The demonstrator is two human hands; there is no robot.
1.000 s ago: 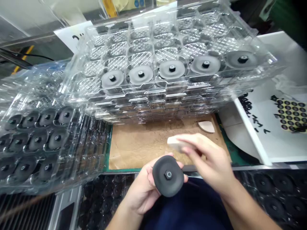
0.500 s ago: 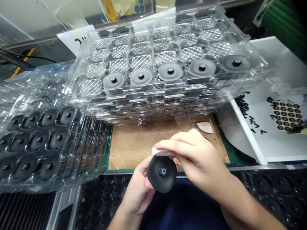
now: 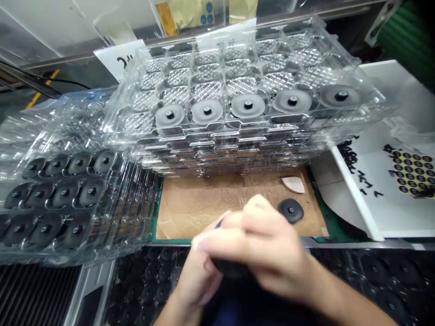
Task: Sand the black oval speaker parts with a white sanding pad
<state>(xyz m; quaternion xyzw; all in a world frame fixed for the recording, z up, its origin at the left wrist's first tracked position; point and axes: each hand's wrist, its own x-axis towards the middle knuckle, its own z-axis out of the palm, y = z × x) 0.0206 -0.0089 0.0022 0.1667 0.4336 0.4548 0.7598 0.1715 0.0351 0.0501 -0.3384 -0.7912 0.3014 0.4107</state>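
Note:
My left hand (image 3: 193,276) and my right hand (image 3: 261,244) are close together at the bottom middle, both blurred. A black rubber-like disc (image 3: 231,268) sits in my left hand, mostly hidden under the fingers of my right hand. Any white pad in my right hand is out of sight. Beyond my right fingers, a second black disc with a central metal stud (image 3: 291,210) lies on brown cardboard (image 3: 204,213). A pale rounded piece (image 3: 292,184) lies behind it.
A tall stack of clear plastic trays (image 3: 217,151) holds a row of grey studded discs (image 3: 207,112). Another clear tray stack (image 3: 64,194) with black discs stands at left. A white board (image 3: 380,181) carries a sheet of small black dots. Dark discs (image 3: 380,271) lie below the front edge.
My right hand has moved down over the disc in my left hand, hiding the white pad. A black disc now shows on the cardboard, and the view has shifted slightly.

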